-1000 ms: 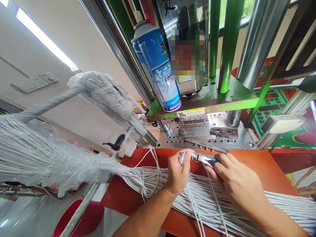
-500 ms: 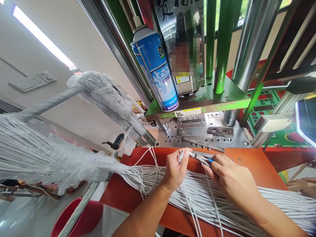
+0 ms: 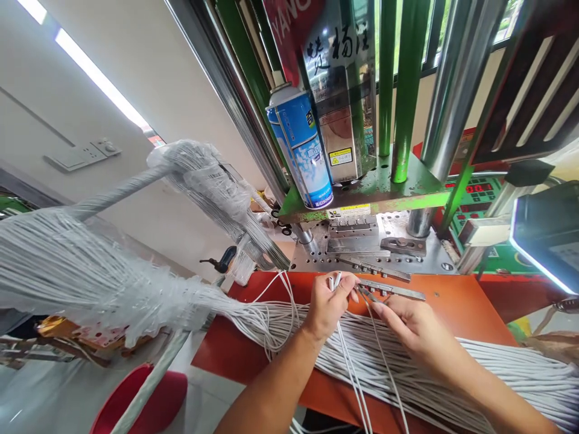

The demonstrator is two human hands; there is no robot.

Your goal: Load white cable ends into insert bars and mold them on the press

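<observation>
Left fingers pinch slim, smooth white cables beside metal pliers.

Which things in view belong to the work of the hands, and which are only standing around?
Apparently in the work:
- white cable ends, in the left hand
- pliers, in the right hand

Apparently just around:
- spray can
- red bucket
- wall socket

Far centre, "YANG" stands on a red glossy panel; black Chinese characters and a yellow triangle warning label mark the shiny metal box beside it. Chinese print on the blue-and-white cylindrical spray can blurs. Far right, a green control panel's red-lit display seemingly reads 00.1.
</observation>
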